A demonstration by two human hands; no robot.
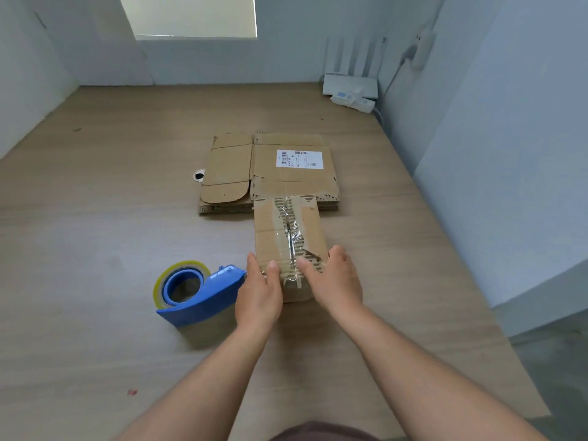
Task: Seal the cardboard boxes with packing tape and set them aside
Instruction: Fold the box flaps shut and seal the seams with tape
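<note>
Clothing: a strip of brown cloth at the bottom edge of the head view, between the two bare forearms.
Left hand: grips the near left corner of the box, thumb lying on the top face, fingers together down the left side.
Right hand: grips the near right corner of the box, thumb pressed on the top beside the tape strip, fingers curled round the right side.
Box: small, brown and closed, flat on the table in the middle of the view, its long side running away from the person; its far end touches or overlaps the near edge of the flat cardboard.
Tape strip: clear and wrinkled, running along the middle seam of the box top and over the near end, with torn, ribbed patches of board on either side.
Tape dispenser: blue, with a clear roll, lying on its side just left of the left hand, its nose next to that hand; I cannot tell whether they touch.
Flat cardboard: unfolded boxes stacked behind the small box, flaps spread to the left.
Label: white with barcodes, stuck on the flat cardboard.
Table: pale wood grain, walled on three sides.
Cable hole: round, just left of the flat cardboard.
Router: white, aerials up, in the far right corner.
</note>
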